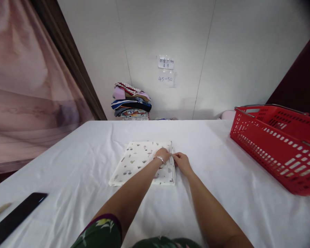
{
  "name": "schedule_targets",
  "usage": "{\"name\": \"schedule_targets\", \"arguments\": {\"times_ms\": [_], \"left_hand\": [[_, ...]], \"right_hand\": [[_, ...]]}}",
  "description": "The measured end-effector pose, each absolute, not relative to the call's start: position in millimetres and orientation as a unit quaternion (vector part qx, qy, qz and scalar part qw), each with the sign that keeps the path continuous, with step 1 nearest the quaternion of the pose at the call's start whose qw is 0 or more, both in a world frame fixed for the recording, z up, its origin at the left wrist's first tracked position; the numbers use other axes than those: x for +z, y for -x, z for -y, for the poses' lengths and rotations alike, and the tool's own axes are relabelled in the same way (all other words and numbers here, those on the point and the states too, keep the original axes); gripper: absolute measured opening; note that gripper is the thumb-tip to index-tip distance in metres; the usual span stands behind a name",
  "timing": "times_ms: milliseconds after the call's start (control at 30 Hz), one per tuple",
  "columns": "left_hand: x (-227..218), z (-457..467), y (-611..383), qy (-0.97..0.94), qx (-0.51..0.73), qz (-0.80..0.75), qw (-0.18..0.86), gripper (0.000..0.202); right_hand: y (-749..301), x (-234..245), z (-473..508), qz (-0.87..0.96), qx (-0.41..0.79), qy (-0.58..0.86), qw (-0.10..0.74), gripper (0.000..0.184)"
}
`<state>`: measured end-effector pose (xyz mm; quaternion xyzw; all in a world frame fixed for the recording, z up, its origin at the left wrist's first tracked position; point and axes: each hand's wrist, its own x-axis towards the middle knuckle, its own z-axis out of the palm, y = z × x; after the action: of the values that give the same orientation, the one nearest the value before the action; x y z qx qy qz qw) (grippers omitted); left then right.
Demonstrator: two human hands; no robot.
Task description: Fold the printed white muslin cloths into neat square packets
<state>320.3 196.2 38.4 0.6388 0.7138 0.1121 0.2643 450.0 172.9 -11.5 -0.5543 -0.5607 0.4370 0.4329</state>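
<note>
A folded white cloth (135, 160) with small printed plants, rainbows and birds lies flat in front of me, its layers showing along the right edge. My left hand (163, 154) reaches over the cloth, a silvery bracelet at the wrist, and its fingers close on the layers at that right edge. Just beside it, my right hand (182, 163) pinches the same edge from the outer side. The fingertips of both hands nearly meet, and part of the grip is hidden behind them.
A white sheet (74, 165) covers the table. On the right stands a red plastic basket (268, 144) with metal handles. A stack of folded fabrics (131, 101) rises by the back wall, left of paper labels (165, 79). A dark flat object (18, 217) lies front left.
</note>
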Motion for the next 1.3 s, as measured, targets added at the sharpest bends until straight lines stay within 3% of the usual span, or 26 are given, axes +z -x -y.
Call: {"name": "schedule_targets", "arguments": {"times_ms": [700, 900, 1033, 1300], "left_hand": [[35, -191, -330, -0.64, 0.177, -0.696, 0.274, 0.023], [36, -194, -329, -0.654, 0.149, -0.682, 0.292, 0.029], [36, -199, -323, -0.665, 0.142, -0.662, 0.316, 0.022], [37, -208, -320, -0.713, 0.208, -0.635, 0.213, 0.027]], "right_hand": [[-448, -7, -170, 0.541, 0.455, 0.555, 0.439, 0.01], [-452, -5, -170, 0.555, 0.463, 0.558, 0.407, 0.02], [-452, -5, -169, 0.571, 0.459, 0.558, 0.391, 0.024], [-448, -7, -168, 0.596, 0.416, 0.585, 0.359, 0.009]]}}
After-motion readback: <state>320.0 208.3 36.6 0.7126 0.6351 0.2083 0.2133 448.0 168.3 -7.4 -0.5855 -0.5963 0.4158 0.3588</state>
